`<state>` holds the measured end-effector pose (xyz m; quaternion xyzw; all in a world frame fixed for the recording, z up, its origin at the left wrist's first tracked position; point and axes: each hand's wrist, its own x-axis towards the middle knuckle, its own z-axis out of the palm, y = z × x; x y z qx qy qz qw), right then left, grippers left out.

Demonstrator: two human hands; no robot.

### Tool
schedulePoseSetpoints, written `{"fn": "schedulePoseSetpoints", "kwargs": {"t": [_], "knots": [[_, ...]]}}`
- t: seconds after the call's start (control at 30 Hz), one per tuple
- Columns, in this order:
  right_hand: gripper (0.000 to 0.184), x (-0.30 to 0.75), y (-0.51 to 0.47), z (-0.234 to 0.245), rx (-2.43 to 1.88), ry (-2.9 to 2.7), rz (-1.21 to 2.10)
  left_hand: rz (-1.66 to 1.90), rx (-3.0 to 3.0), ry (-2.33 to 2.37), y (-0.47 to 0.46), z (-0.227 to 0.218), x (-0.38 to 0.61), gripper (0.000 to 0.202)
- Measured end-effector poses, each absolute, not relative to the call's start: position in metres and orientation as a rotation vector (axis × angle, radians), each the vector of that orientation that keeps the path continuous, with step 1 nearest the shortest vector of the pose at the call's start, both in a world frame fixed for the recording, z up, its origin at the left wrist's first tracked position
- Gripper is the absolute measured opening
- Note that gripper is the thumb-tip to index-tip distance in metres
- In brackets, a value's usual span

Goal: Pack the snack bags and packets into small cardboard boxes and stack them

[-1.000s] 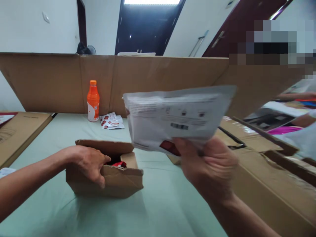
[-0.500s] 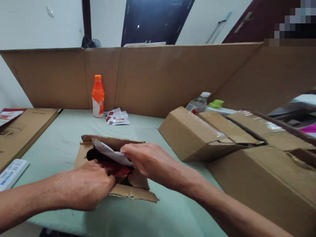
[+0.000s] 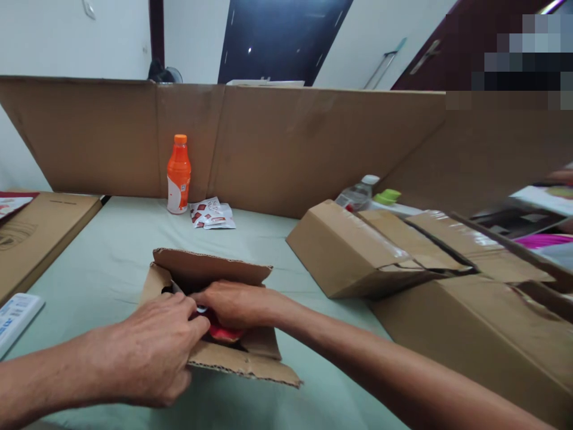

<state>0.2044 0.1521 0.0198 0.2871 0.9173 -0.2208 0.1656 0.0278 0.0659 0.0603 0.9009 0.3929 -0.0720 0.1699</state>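
Observation:
A small cardboard box (image 3: 246, 362) stands with its flaps open on the pale green cloth. My right hand (image 3: 235, 303) reaches down into it from the right, fingers bent together, and what they hold is hidden. Inside, under that hand, part of a shiny red item (image 3: 226, 333) shows. A sliver of a white packet (image 3: 177, 288) peeks out near the box's left end. My left hand (image 3: 154, 343) rests at the box's near left edge with curled fingers reaching over the opening. Its fingertips are partly hidden.
Behind the box are an orange bottle (image 3: 178, 179) and white-and-red packets (image 3: 211, 214). Larger cardboard boxes (image 3: 349, 251) fill the right side. A flat carton (image 3: 49, 233) and a white device (image 3: 18, 319) lie at left. A cardboard panel (image 3: 277, 143) rises behind everything.
My right hand has moved down and left, deeper into the box. The white packet it gripped has gone mostly out of sight inside. My left hand stays at the near left edge.

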Motion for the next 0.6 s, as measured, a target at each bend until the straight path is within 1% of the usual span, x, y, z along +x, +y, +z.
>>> {"fn": "schedulePoseSetpoints", "kwargs": {"t": [0.07,0.13,0.23,0.33,0.37,0.43,0.47,0.5,0.53,0.6], "knots": [[0.041,0.205,0.154,0.018,0.751,2.618,-0.696,-0.181,2.517,1.183,0.065,0.061,0.025,0.039],[0.041,0.205,0.153,0.018,0.744,2.594,-0.708,-0.110,2.536,1.187,0.064,0.060,0.022,0.040],[0.029,0.213,0.142,0.029,0.705,2.630,-0.735,-0.098,2.602,1.122,0.063,0.056,0.019,0.033],[0.027,0.238,0.135,0.052,0.697,2.917,-0.987,-0.084,2.701,1.072,0.065,0.047,0.017,0.021],[0.027,0.249,0.141,0.058,0.791,3.041,-1.103,-0.056,2.747,1.063,0.067,0.042,0.017,0.017],[0.027,0.266,0.169,0.061,1.237,3.221,-1.239,0.016,2.859,1.024,0.072,0.030,0.016,0.010],[0.025,0.272,0.191,0.057,1.563,3.227,-1.214,0.053,2.924,0.994,0.074,0.022,0.016,0.008],[0.022,0.275,0.217,0.048,1.918,3.163,-1.110,0.099,2.991,0.968,0.076,0.013,0.015,0.008],[0.021,0.275,0.246,0.036,2.211,2.976,-1.017,0.160,3.057,0.955,0.078,0.004,0.014,0.011],[0.015,0.270,0.305,0.006,2.393,2.791,-0.952,0.307,3.151,0.940,0.081,-0.017,0.010,0.016]]}}
